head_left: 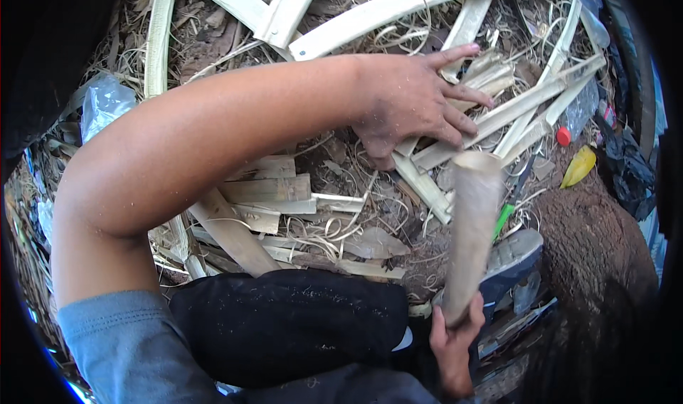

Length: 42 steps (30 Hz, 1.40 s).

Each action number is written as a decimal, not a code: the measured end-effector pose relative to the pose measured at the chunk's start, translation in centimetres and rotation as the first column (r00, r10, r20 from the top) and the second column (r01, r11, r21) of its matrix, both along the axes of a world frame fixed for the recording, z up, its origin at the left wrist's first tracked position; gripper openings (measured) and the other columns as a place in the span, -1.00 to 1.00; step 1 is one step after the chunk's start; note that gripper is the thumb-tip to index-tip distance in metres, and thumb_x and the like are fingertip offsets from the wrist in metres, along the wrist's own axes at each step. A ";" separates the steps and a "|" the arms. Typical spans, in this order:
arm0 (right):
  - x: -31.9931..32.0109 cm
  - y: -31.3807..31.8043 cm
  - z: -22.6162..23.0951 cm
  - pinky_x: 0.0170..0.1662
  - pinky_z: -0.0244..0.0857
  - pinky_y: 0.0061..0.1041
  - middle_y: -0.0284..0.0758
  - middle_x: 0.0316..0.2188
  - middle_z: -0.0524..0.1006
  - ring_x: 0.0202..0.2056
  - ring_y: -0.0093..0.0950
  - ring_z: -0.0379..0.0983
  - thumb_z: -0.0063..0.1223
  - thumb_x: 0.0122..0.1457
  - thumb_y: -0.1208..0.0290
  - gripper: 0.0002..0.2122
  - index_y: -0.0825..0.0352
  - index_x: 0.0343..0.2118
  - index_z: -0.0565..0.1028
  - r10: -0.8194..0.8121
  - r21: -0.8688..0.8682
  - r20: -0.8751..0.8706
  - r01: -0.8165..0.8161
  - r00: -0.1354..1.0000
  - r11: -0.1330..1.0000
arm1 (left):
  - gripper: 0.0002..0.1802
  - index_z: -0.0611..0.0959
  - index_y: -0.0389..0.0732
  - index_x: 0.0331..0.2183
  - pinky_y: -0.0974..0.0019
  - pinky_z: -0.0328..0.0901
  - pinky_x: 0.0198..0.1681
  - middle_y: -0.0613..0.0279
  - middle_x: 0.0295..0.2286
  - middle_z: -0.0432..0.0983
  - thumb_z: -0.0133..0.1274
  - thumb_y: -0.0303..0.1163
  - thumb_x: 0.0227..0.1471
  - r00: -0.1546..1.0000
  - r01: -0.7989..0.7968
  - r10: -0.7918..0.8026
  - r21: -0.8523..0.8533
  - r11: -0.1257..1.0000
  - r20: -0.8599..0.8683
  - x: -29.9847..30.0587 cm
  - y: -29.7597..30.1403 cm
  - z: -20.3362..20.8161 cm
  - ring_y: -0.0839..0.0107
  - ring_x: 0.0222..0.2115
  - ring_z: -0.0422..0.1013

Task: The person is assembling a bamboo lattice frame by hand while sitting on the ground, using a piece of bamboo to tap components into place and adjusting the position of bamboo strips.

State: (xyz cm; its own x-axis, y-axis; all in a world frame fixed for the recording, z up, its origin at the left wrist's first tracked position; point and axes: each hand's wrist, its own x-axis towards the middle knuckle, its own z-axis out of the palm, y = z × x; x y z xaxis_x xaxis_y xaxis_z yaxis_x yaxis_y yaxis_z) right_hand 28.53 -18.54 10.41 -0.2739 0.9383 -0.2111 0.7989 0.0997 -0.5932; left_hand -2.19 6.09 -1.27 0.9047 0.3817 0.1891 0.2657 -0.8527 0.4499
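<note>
My right hand point(459, 333) is closed around the lower end of a thick, pale wooden club point(473, 226), held upright and slightly blurred. Reaching across from the left, my left hand point(409, 109) has its fingers spread and holds nothing I can see. Beneath and beside its fingers lie split bamboo strips point(530, 105); whether the palm presses on them is hidden. A short pale strip point(421, 187) slants down from under that hand toward the club. A tool with a bright green handle point(504, 219) lies just right of the club, its other end dark.
Long curved strips point(384, 13) lie across the far ground. Short split pieces point(267, 189) and curly shavings point(334, 233) litter the soil. My shoe point(516, 254) is close to the club. At right are a tree root point(590, 226), a yellow leaf point(578, 166) and a red-capped bottle point(563, 136).
</note>
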 end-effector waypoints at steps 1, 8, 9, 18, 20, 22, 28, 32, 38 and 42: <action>0.7 -1.1 1.2 -0.09 0.37 -0.13 0.05 -0.10 0.43 -0.09 -0.01 0.43 0.18 0.00 0.70 -0.28 0.22 0.20 0.07 0.084 0.000 0.155 -0.085 0.984 0.996 | -0.09 0.58 0.11 0.04 -0.33 -0.70 0.36 0.42 0.22 0.30 0.44 -0.08 -0.52 1.000 0.003 -0.002 -0.025 1.000 0.023 0.2 -0.5 0.0 0.30 0.36 -0.10; 0.9 -0.7 0.9 -0.16 0.40 -0.04 0.17 -0.10 0.43 -0.21 0.12 0.48 0.22 -0.02 0.64 -0.23 0.27 0.25 0.06 0.048 0.117 -0.050 -0.042 0.998 0.992 | -0.06 0.46 0.15 0.16 -0.32 -0.70 0.34 0.50 0.26 0.20 0.35 0.09 -0.33 0.992 0.037 -0.033 0.026 0.999 -0.118 -0.1 0.1 0.7 0.35 0.37 -0.16; 1.3 -0.6 0.8 -0.10 0.39 -0.06 0.16 -0.07 0.43 -0.18 0.10 0.48 0.22 -0.02 0.64 -0.24 0.30 0.25 0.06 0.075 0.047 0.028 -0.077 0.997 0.996 | -0.06 0.46 0.14 0.17 -0.33 -0.70 0.34 0.50 0.26 0.21 0.35 0.07 -0.33 0.987 0.019 -0.014 0.030 0.999 -0.160 -0.2 -0.4 0.7 0.34 0.38 -0.16; 0.7 2.0 1.0 -0.04 0.35 -0.19 0.07 -0.03 0.35 -0.09 -0.19 0.40 0.15 0.01 0.78 -0.24 0.17 0.19 -0.02 0.265 -0.102 0.127 -0.253 0.956 0.962 | -0.09 0.52 0.12 0.11 -0.34 -0.68 0.34 0.49 0.22 0.30 0.38 0.00 -0.40 1.000 0.017 -0.017 0.007 1.000 -0.011 -0.4 -0.1 0.1 0.34 0.37 -0.11; 1.5 0.8 0.2 0.02 0.30 -0.15 0.07 0.02 0.32 -0.02 -0.17 0.35 0.19 0.01 0.76 -0.20 0.21 0.23 -0.04 0.215 -0.036 0.082 -0.212 0.973 0.977 | -0.09 0.53 0.11 0.10 -0.34 -0.68 0.34 0.49 0.21 0.30 0.38 0.00 -0.41 1.000 0.010 -0.010 0.000 1.000 -0.002 -0.4 -0.4 -0.4 0.34 0.37 -0.11; 0.9 1.9 0.8 0.12 0.22 -0.11 0.07 0.09 0.25 0.06 -0.15 0.29 0.21 0.01 0.74 -0.17 0.25 0.27 -0.08 0.211 -0.134 0.027 -0.206 0.977 0.969 | -0.08 0.54 0.10 0.08 -0.36 -0.71 0.33 0.48 0.21 0.30 0.40 -0.04 -0.45 1.000 0.008 -0.008 -0.032 0.999 -0.005 -0.6 -0.5 -0.4 0.32 0.37 -0.11; 0.7 1.9 2.9 -0.25 0.41 -0.10 0.15 -0.12 0.38 -0.23 0.08 0.48 0.23 0.01 0.64 -0.11 0.09 0.33 -0.09 0.087 0.123 0.073 -0.095 0.994 0.988 | -0.05 0.53 0.11 0.10 -0.36 -0.75 0.33 0.48 0.22 0.28 0.42 -0.05 -0.48 0.999 0.028 -0.029 -0.044 0.999 -0.022 -0.6 -0.3 0.1 0.31 0.38 -0.16; 4.3 -1.0 3.2 0.28 0.03 -0.10 -0.02 0.25 0.02 0.26 -0.09 0.07 0.16 0.07 0.65 -0.20 0.35 0.29 -0.11 0.145 0.040 -0.010 -0.145 0.989 0.989 | -0.07 0.54 0.10 0.09 -0.35 -0.75 0.33 0.47 0.24 0.26 0.42 -0.04 -0.47 0.999 0.020 -0.023 -0.048 0.999 -0.046 -0.8 -0.1 0.6 0.32 0.38 -0.17; 4.4 -2.4 5.4 0.09 0.28 -0.12 0.06 0.18 0.13 0.09 -0.03 0.29 0.21 0.02 0.63 -0.22 0.23 0.25 -0.02 0.253 -0.018 0.106 -0.252 0.962 0.968 | -0.05 0.54 0.09 0.09 -0.34 -0.74 0.34 0.45 0.23 0.27 0.42 -0.04 -0.49 1.000 0.024 -0.024 -0.039 0.999 0.001 -0.8 0.1 0.1 0.30 0.37 -0.14; 1.7 0.1 2.5 0.08 0.27 -0.12 0.07 0.08 0.25 -0.01 -0.04 0.36 0.25 0.02 0.63 -0.29 0.26 0.20 0.09 0.199 -0.160 0.156 -0.174 0.967 0.972 | -0.04 0.53 0.06 0.09 -0.34 -0.75 0.34 0.43 0.23 0.26 0.42 -0.05 -0.51 0.999 0.048 -0.048 -0.051 0.998 0.010 -0.5 -0.1 0.2 0.30 0.37 -0.14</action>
State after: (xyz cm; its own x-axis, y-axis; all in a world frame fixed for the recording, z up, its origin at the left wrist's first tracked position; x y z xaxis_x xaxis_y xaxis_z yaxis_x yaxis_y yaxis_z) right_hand 30.22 -18.42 12.90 -0.3899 0.8303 -0.3983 0.8644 0.1809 -0.4691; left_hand -2.71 6.01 -1.10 0.9206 0.3473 0.1783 0.2210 -0.8401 0.4954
